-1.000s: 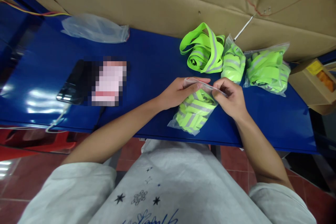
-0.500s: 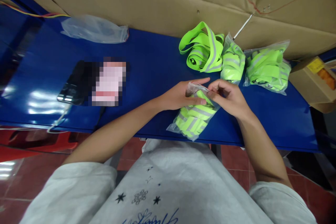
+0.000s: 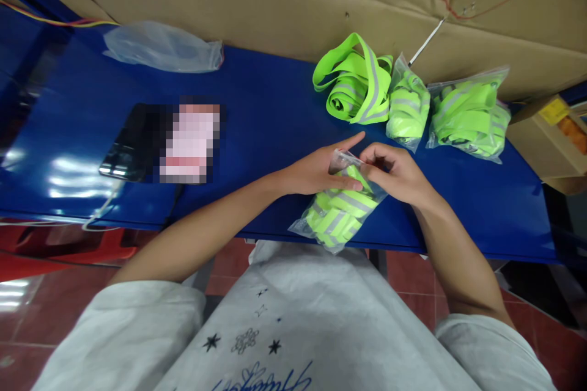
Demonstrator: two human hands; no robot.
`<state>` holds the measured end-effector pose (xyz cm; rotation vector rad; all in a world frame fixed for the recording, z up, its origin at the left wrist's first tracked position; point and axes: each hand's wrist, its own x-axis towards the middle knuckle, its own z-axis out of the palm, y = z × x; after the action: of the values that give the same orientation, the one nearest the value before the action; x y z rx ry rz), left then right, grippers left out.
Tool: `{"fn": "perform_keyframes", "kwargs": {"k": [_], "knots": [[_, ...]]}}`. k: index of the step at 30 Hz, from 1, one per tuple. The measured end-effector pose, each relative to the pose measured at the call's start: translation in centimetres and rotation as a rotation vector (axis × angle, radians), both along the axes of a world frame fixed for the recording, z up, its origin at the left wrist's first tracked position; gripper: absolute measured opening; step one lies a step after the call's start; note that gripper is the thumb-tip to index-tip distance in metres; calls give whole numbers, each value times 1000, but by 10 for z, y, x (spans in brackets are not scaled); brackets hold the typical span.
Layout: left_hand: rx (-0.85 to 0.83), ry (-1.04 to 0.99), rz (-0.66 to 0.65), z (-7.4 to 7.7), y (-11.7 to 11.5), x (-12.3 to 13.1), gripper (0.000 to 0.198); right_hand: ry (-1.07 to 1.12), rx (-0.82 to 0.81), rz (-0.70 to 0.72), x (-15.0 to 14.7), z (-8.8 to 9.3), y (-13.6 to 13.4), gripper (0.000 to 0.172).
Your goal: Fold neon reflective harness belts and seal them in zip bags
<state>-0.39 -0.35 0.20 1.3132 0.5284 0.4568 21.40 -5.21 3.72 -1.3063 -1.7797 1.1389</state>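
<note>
The left hand (image 3: pixel 318 170) and right hand (image 3: pixel 400 175) grip a zip bag (image 3: pixel 343 208) of reflective straps (image 3: pixel 333 223); slack pinching could drop it off the desk (image 3: pixel 270 110).

You can read no text here. The blue script (image 3: pixel 263 380) on your T-shirt (image 3: pixel 321 311) is cut off, the phone screen (image 3: pixel 190 143) pixelated, the cardboard box (image 3: pixel 534 140)'s yellow label (image 3: pixel 553 111) too small.

Blue counter (image 3: pixel 270 110) before a tan backing panel (image 3: pixel 275 6).
Reddish tiles (image 3: pixel 408 272) pave the floor below; white light (image 3: pixel 76 180) reflects in bands from the counter's glossy left side.
</note>
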Motion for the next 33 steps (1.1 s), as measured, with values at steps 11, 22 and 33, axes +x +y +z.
{"fn": "perform_keyframes", "kwargs": {"k": [11, 22, 33], "knots": [[-51, -130, -221, -1, -4, 3, 93, 91, -83, 44, 0, 4, -1, 30], [62, -117, -357, -2, -2, 4, 56, -38, 13, 205, 1, 3, -4, 23], [-100, -22, -483, 6, -6, -4, 73, -92, 412, -3, 4, 4, -3, 21]]}}
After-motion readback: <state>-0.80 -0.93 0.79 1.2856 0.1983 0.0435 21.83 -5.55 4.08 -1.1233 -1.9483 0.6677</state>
